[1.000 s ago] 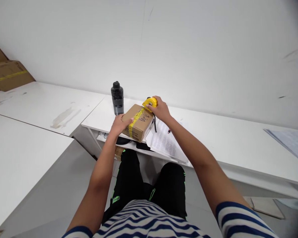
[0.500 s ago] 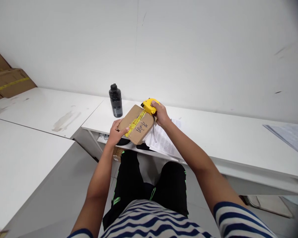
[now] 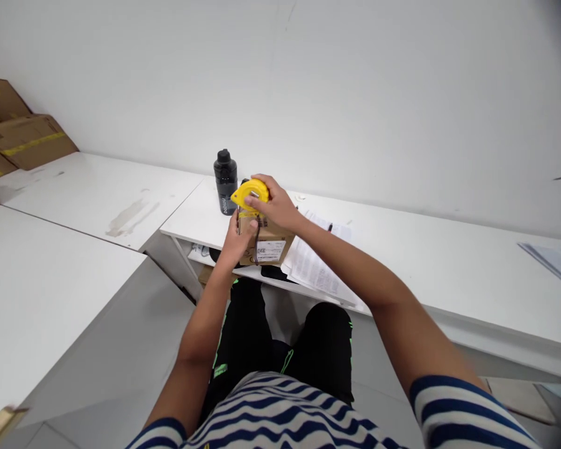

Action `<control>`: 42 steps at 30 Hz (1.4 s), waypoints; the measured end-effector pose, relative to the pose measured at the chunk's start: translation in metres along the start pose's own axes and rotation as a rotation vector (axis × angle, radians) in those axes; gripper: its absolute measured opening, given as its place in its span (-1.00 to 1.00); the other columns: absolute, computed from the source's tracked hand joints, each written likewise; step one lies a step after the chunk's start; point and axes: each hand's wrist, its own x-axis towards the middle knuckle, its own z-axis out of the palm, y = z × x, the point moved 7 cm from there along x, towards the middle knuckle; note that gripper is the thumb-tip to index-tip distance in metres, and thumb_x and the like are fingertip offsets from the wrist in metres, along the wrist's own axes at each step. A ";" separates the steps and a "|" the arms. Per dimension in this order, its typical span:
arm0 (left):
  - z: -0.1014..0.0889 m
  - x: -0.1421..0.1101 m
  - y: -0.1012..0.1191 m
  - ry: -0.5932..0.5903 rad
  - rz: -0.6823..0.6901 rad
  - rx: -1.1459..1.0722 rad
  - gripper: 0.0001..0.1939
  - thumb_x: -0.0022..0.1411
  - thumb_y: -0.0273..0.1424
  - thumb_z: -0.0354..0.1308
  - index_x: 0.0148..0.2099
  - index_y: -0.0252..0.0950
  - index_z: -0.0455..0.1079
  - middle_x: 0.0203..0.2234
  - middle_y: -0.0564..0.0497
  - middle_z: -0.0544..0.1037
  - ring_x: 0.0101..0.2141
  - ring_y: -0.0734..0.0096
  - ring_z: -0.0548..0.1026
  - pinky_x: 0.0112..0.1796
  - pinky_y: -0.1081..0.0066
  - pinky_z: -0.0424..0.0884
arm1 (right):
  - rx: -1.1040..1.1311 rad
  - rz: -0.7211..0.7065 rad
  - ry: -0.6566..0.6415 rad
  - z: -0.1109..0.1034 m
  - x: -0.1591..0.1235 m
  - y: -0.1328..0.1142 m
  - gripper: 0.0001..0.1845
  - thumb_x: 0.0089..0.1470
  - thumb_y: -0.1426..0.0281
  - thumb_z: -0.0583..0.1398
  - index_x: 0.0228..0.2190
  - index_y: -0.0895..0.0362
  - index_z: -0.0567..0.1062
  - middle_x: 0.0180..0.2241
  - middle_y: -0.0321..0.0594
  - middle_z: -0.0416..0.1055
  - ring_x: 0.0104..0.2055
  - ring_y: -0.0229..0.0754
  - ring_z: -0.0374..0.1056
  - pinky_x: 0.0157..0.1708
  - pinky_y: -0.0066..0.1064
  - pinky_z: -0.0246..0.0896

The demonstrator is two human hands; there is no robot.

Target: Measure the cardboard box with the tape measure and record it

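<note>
A yellow tape measure (image 3: 249, 193) is in my right hand (image 3: 277, 204), fingers closed round its case, above the left part of a small cardboard box (image 3: 277, 234). Its dark wrist strap hangs down over the box. My left hand (image 3: 238, 240) grips the left side of the box, thumb on its near face. A white printed label (image 3: 270, 251) and yellow tape show on the box. The box is held tilted at the front edge of the narrow white table (image 3: 402, 249). Whether any blade is pulled out is hard to see.
A dark water bottle (image 3: 225, 184) stands just behind my hands. Printed sheets (image 3: 315, 268) with a pen lie right of the box, and more papers (image 3: 554, 262) lie far right. Cardboard boxes (image 3: 32, 140) are stacked at the far left. A white wall rises behind the table.
The box has turned, so a labelled side now faces me instead of the handwritten face. My right hand has carried the tape measure left, from the box's far right corner to above its left part.
</note>
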 end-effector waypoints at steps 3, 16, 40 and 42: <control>0.008 0.003 -0.007 -0.009 -0.062 -0.114 -0.27 0.23 -0.02 0.23 0.35 -0.16 0.19 0.22 -0.13 0.41 0.21 0.04 0.39 0.19 0.12 0.33 | -0.337 -0.146 -0.235 0.006 0.012 -0.001 -0.29 0.11 0.02 0.22 0.22 0.05 0.31 0.21 -0.04 0.35 0.19 0.14 0.32 0.19 0.06 0.20; 0.004 -0.008 0.005 0.305 -0.037 0.001 -0.52 0.27 -0.31 0.19 0.23 -0.24 0.40 0.26 -0.09 0.40 0.27 0.12 0.32 0.29 0.20 0.19 | -0.574 -0.133 -0.460 -0.015 -0.006 -0.004 -0.38 0.23 0.05 0.10 0.21 0.08 0.29 0.07 0.03 0.43 0.04 0.13 0.37 0.01 -0.04 0.27; 0.002 0.001 0.000 0.230 0.027 0.042 -0.44 0.30 -0.19 0.16 0.30 -0.22 0.36 0.29 -0.08 0.36 0.29 0.09 0.30 0.31 0.14 0.18 | -0.523 0.055 -0.210 -0.118 -0.082 0.029 -0.31 0.12 -0.08 0.21 0.18 -0.02 0.38 0.19 -0.07 0.39 0.19 0.18 0.32 0.17 0.10 0.21; 0.002 0.002 0.000 0.227 0.043 0.043 -0.44 0.30 -0.18 0.16 0.30 -0.21 0.36 0.29 -0.06 0.36 0.29 0.09 0.29 0.31 0.15 0.18 | -0.516 0.053 -0.203 -0.117 -0.081 0.029 -0.31 0.12 -0.09 0.21 0.18 -0.03 0.38 0.18 -0.08 0.39 0.19 0.19 0.32 0.17 0.10 0.21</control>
